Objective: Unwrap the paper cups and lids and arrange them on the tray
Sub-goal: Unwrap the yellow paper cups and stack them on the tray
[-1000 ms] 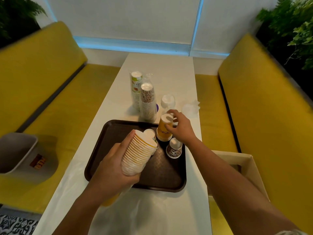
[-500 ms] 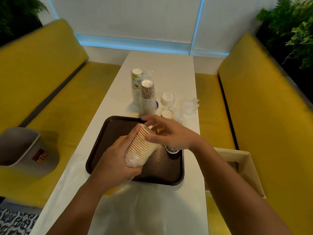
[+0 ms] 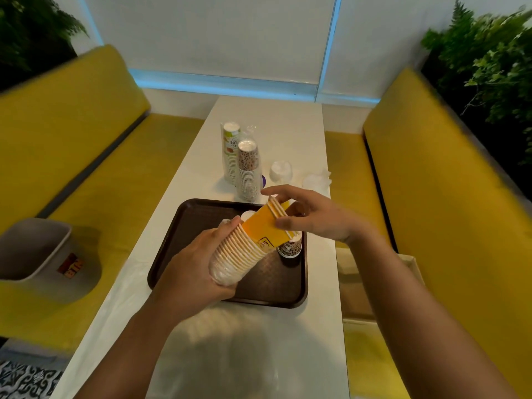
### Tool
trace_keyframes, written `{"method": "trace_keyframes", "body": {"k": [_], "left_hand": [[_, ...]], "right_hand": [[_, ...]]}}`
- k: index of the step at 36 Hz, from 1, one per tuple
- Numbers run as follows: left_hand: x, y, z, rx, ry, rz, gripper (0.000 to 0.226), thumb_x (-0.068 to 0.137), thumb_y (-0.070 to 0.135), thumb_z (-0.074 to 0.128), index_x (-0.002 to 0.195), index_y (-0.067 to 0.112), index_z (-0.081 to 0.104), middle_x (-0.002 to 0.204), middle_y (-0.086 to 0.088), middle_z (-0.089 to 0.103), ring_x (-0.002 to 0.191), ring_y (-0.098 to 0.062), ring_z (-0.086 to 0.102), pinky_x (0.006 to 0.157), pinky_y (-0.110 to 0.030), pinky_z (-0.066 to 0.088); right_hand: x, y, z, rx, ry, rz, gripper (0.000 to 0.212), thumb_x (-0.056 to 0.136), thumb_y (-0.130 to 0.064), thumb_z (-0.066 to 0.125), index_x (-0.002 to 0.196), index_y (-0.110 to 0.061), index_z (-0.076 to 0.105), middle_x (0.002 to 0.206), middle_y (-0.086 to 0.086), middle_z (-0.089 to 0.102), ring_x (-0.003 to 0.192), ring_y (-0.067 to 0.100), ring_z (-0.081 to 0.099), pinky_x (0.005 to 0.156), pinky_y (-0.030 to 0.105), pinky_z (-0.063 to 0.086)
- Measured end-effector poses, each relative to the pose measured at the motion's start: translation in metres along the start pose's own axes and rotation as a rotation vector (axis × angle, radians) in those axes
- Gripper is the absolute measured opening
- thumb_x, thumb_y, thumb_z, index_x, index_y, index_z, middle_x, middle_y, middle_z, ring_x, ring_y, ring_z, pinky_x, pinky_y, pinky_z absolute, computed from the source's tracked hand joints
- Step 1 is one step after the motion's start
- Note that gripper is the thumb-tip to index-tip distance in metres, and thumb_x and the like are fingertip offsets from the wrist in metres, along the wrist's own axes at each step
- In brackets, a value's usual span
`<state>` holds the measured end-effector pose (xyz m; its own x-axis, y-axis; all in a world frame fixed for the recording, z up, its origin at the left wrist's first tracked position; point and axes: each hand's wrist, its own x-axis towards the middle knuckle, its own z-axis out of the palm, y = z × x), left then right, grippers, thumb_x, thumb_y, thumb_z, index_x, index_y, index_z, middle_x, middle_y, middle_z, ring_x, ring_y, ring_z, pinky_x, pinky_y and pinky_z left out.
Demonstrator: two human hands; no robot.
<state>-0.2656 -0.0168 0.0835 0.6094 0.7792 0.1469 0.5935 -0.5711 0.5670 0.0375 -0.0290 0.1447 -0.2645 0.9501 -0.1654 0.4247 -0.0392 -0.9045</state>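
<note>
At nine o'clock from the tray, a grey bin (image 3: 43,254) sits on the yellow bench (image 3: 95,180), its label too blurred to read. The left hand (image 3: 198,272) wraps its fingers round a stack of paper cups (image 3: 239,254), held tilted above the tray (image 3: 201,226). Thin plastic clings to the stack's lower end, which the palm partly hides. From its upper end, pointing toward one o'clock, a few nested yellow cups (image 3: 267,228) stick out, their print half covered. The right hand (image 3: 313,220) pinches their rims, thumb on the near side and fingers curled over the top; I cannot count how many cups it has. Below that hand a small patterned cup (image 3: 289,249) stands at the tray's three o'clock edge, mostly hidden. Beyond the tray at twelve o'clock, two wrapped stacks (image 3: 248,168) stand upright on the white table (image 3: 267,125), touching. Toward one o'clock lie hazy clear bundles of lids (image 3: 280,171). At four o'clock a cardboard box (image 3: 352,283) is cut across by the right forearm.
</note>
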Motion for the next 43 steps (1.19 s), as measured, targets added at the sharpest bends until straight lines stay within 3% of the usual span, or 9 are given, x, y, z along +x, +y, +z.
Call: {"method": "trace_keyframes", "body": {"k": [6, 13, 18, 24, 27, 31, 35, 40, 43], "left_hand": [[-0.003, 0.000, 0.000, 0.011, 0.007, -0.004, 0.122, 0.067, 0.047, 0.095, 0.159, 0.054, 0.013, 0.146, 0.025, 0.041, 0.127, -0.007, 0.049, 0.097, -0.035, 0.058], [-0.006, 0.002, 0.001, 0.010, 0.036, -0.009, 0.124, 0.067, 0.046, 0.095, 0.159, 0.055, 0.012, 0.143, 0.023, 0.043, 0.123, -0.007, 0.051, 0.093, -0.032, 0.057], [-0.004, 0.001, -0.001, -0.012, 0.068, -0.030, 0.126, 0.066, 0.042, 0.096, 0.158, 0.057, 0.011, 0.139, 0.024, 0.042, 0.119, -0.005, 0.050, 0.086, -0.021, 0.051], [0.000, -0.004, -0.006, -0.019, 0.109, -0.071, 0.127, 0.064, 0.042, 0.097, 0.158, 0.056, 0.013, 0.130, 0.025, 0.042, 0.115, -0.003, 0.049, 0.081, -0.020, 0.051], [0.001, -0.004, -0.006, -0.048, 0.114, -0.085, 0.126, 0.064, 0.042, 0.097, 0.157, 0.059, 0.013, 0.131, 0.023, 0.045, 0.116, -0.005, 0.051, 0.083, -0.025, 0.056], [0.003, -0.007, -0.007, -0.105, 0.106, -0.104, 0.124, 0.065, 0.041, 0.096, 0.156, 0.060, 0.014, 0.134, 0.019, 0.049, 0.118, -0.007, 0.054, 0.086, -0.032, 0.060], [0.006, -0.013, -0.007, -0.122, 0.092, -0.121, 0.124, 0.065, 0.041, 0.096, 0.155, 0.062, 0.014, 0.135, 0.020, 0.048, 0.119, -0.002, 0.053, 0.086, -0.032, 0.061], [0.012, -0.022, -0.007, -0.133, 0.080, -0.156, 0.122, 0.067, 0.044, 0.095, 0.155, 0.062, 0.013, 0.138, 0.020, 0.047, 0.119, -0.001, 0.051, 0.087, -0.030, 0.059], [0.015, -0.024, -0.007, -0.142, 0.069, -0.178, 0.121, 0.068, 0.044, 0.095, 0.155, 0.062, 0.012, 0.139, 0.020, 0.046, 0.121, -0.006, 0.052, 0.089, -0.034, 0.060]], "right_hand": [[-0.012, -0.009, -0.013, -0.086, -0.205, 0.118, 0.063, 0.098, -0.024, 0.072, 0.142, -0.059, 0.042, 0.144, -0.009, 0.047, 0.127, 0.020, 0.055, 0.098, 0.035, 0.060], [-0.016, -0.019, -0.025, -0.362, -0.213, 0.191, 0.073, 0.088, -0.033, 0.084, 0.147, -0.046, 0.044, 0.130, -0.018, 0.053, 0.118, 0.018, 0.056, 0.090, 0.027, 0.054], [-0.012, -0.014, -0.031, -0.417, -0.043, 0.150, 0.072, 0.080, -0.021, 0.090, 0.141, -0.034, 0.053, 0.127, -0.007, 0.060, 0.110, 0.016, 0.062, 0.084, 0.026, 0.057], [0.012, 0.021, -0.027, 0.036, 0.384, 0.004, 0.071, 0.079, -0.003, 0.087, 0.138, -0.025, 0.055, 0.127, -0.002, 0.060, 0.110, 0.018, 0.063, 0.076, 0.017, 0.057], [0.031, 0.042, -0.018, 0.332, 0.535, -0.002, 0.071, 0.079, -0.002, 0.084, 0.141, -0.020, 0.054, 0.127, 0.005, 0.067, 0.114, 0.022, 0.069, 0.089, 0.030, 0.059], [0.057, 0.061, -0.008, 0.475, 0.701, 0.018, 0.061, 0.071, -0.015, 0.083, 0.128, -0.017, 0.061, 0.117, 0.008, 0.074, 0.110, 0.028, 0.072, 0.100, 0.046, 0.059], [0.078, 0.075, -0.003, 0.461, 0.823, 0.042, 0.080, 0.068, -0.022, 0.091, 0.138, -0.019, 0.052, 0.124, 0.005, 0.070, 0.111, 0.024, 0.071, 0.095, 0.043, 0.060], [0.099, 0.088, 0.004, 0.345, 0.796, 0.002, 0.071, 0.081, -0.021, 0.091, 0.138, -0.023, 0.049, 0.128, -0.002, 0.066, 0.111, 0.009, 0.069, 0.086, 0.026, 0.060], [0.107, 0.095, 0.011, 0.206, 0.786, 0.040, 0.079, 0.077, -0.040, 0.093, 0.140, -0.032, 0.045, 0.134, -0.009, 0.062, 0.119, 0.011, 0.063, 0.094, 0.031, 0.057]]}}
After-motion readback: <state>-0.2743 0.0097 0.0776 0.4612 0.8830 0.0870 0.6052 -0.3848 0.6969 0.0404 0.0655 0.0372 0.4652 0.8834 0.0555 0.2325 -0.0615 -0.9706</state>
